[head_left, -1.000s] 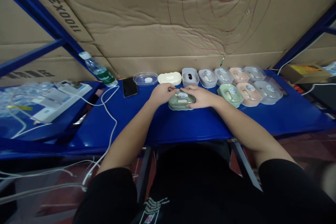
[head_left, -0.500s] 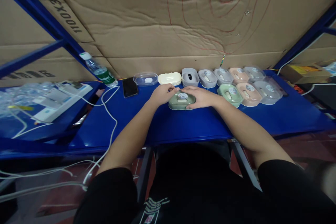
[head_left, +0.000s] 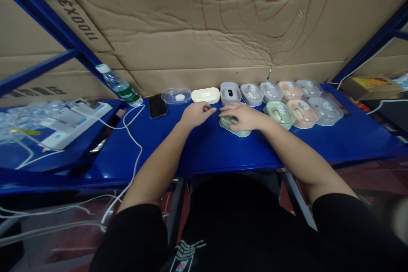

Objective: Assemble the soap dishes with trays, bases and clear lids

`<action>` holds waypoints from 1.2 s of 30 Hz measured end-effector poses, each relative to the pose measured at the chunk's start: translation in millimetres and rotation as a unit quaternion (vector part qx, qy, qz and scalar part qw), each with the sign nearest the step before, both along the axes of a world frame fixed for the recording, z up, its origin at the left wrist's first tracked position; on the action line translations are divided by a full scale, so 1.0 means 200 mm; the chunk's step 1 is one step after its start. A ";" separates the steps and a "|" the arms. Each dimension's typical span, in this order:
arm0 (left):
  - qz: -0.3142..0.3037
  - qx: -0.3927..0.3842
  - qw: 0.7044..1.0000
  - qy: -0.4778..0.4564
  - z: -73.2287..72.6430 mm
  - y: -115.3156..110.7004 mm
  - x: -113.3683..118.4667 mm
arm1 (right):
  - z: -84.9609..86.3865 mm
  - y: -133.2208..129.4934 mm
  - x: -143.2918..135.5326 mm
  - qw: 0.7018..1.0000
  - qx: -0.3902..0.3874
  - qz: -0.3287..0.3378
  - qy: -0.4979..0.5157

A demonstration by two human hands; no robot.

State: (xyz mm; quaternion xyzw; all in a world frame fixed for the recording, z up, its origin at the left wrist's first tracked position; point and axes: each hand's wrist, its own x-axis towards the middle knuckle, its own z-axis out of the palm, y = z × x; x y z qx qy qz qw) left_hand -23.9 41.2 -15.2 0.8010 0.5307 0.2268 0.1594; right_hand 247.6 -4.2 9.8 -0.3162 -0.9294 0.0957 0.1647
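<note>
My right hand [head_left: 244,115] is over a small green plastic box [head_left: 240,132], thumb and fingers gripping it from above. The box is turned at an angle on the table, and the hand hides much of its top. To its left, my left hand [head_left: 196,114] holds nothing; its fingers are loosely bent and the thumb stands apart from them. Just behind that hand are cream oval trays [head_left: 205,94], with a clear lid [head_left: 176,96] on their left. An uncovered grey box [head_left: 230,93] with a dark slot stands behind my right hand.
On the right of the blue table [head_left: 204,157] stand several lidded boxes, among them a green box [head_left: 279,114], a peach box [head_left: 302,114] and a grey box [head_left: 325,111]. A phone [head_left: 157,106], a water bottle [head_left: 123,87] and a white cable [head_left: 140,148] lie left.
The green box has moved right and turned in my right hand. My left hand has come away from it and stays nearly where it was.
</note>
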 end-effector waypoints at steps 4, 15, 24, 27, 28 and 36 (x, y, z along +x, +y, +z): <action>0.018 0.025 0.999 0.013 0.00 0.02 -0.02 | 0.02 -0.01 0.02 0.993 0.007 -0.114 -0.043; 0.039 0.061 0.997 0.040 -0.04 0.06 -0.05 | 0.07 -0.01 0.10 0.926 0.035 -0.345 -0.147; 0.040 0.053 0.991 0.118 -0.06 0.08 -0.02 | 0.14 -0.07 0.06 0.908 0.046 -0.378 -0.175; 0.055 0.059 0.986 0.147 -0.05 0.08 0.00 | 0.12 -0.07 0.03 0.925 0.077 -0.350 -0.127; 0.062 0.061 0.984 0.156 -0.05 0.08 0.01 | 0.11 -0.08 0.01 0.931 0.084 -0.336 -0.114; 0.111 0.118 0.973 0.166 0.04 0.03 0.02 | 0.06 -0.08 -0.07 0.969 0.092 -0.220 -0.058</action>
